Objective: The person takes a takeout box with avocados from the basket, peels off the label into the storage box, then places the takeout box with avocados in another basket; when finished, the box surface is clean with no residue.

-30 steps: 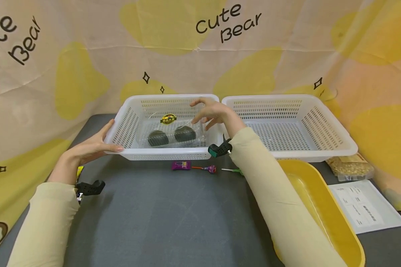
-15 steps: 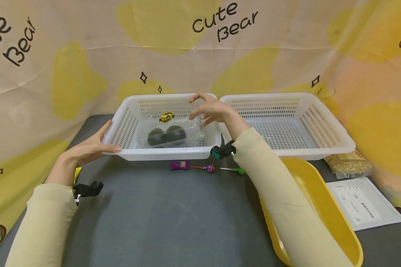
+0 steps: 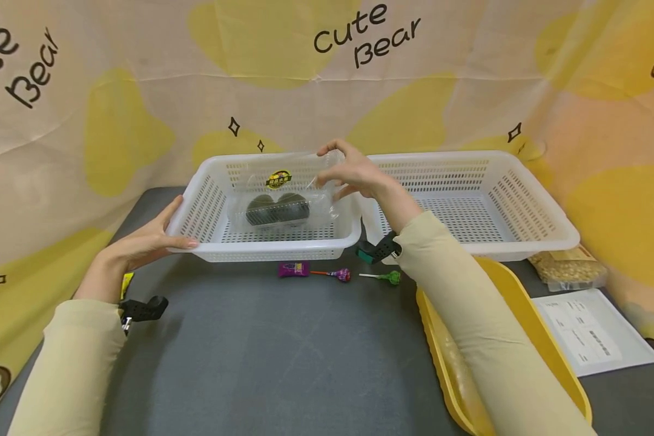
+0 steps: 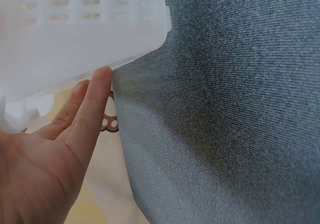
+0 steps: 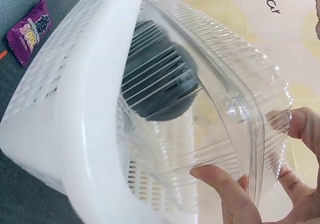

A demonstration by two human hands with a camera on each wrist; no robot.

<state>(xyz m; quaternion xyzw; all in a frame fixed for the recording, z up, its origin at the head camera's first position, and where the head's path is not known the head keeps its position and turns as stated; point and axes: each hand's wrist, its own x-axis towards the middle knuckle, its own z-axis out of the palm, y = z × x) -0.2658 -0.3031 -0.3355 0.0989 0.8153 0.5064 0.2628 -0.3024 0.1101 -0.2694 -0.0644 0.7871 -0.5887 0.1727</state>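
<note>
My right hand [image 3: 360,172] holds the right end of a clear plastic clamshell box [image 5: 235,79], thumb on one side and fingers on the other. The box is tilted, its right end raised above the left white basket's [image 3: 267,249] rim. Two dark green rounded things [image 3: 258,209] lie against each other inside, and a black and yellow sticker [image 3: 279,179] is on the lid. My left hand [image 3: 142,242] holds that basket's left end, thumb over the front rim. Its fingers [image 4: 95,96] extend beneath the basket's plastic edge in the left wrist view.
A second white basket [image 3: 523,249] stands alongside on the right. In front lie a purple candy packet [image 3: 293,269], a purple lollipop [image 3: 342,275] and a green lollipop [image 3: 392,277]. My right forearm crosses a yellow tray [image 3: 564,369]; a grain bag [image 3: 569,270] and white envelope [image 3: 605,336] lie beyond.
My right hand has moved up and right, raising the box's right end. The dark green things inside have come together from being apart. My left hand stays at the basket.
</note>
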